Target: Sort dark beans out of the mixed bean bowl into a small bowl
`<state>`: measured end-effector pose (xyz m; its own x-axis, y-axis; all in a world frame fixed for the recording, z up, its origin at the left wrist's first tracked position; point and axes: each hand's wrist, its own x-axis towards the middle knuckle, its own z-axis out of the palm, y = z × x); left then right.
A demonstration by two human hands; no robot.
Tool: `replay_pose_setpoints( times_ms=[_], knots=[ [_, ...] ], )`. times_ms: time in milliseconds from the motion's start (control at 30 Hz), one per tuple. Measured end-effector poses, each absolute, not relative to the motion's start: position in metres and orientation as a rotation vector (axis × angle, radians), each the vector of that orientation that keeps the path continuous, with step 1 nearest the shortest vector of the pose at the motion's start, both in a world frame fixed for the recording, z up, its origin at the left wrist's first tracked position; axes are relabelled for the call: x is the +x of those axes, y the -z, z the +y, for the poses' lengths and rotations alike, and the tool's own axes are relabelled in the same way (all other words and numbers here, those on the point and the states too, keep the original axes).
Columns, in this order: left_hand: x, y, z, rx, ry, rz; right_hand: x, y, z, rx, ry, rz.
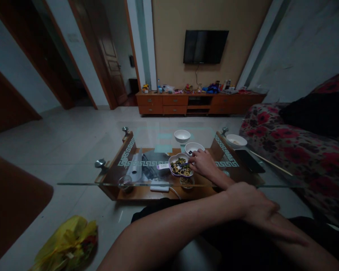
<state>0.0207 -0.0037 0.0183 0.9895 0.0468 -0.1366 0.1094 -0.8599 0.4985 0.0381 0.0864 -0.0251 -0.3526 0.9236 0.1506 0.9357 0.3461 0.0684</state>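
My right hand [202,162] reaches over the glass table [155,174]. Its fingers are closed on a thin utensil [183,164], whose tip lies in a lobed bowl [170,171] with a short purple handle. Mixed beans or seeds [180,169] fill that bowl. Just behind my fingers stands a white bowl [196,146] with a few dark pieces in it. My left arm crosses in front of my body, and my left hand [254,205] is wrapped round my right forearm; its fingers are partly hidden.
Another white bowl [182,135] stands farther back. At right are a bowl with pale bits [236,141], a black flat device [250,161] and a thin stick [271,163]. A white power strip [159,186] lies below the glass. A yellow bag [66,244] sits on the floor.
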Motion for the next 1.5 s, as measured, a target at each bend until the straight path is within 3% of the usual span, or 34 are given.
replay_pose_setpoints(
  times_ms=[200,467,1500],
  knots=[
    [0.008,-0.010,-0.001,2.631,0.100,0.232,0.028,0.044,0.099,-1.610,-0.027,-2.380],
    [0.003,-0.006,0.000,2.649,0.049,0.215,0.024,0.053,0.101,-1.593,-0.121,-2.321],
    [0.002,-0.009,-0.003,2.671,0.007,0.206,0.023,0.044,0.095,-1.662,-0.006,-2.491]
  ],
)
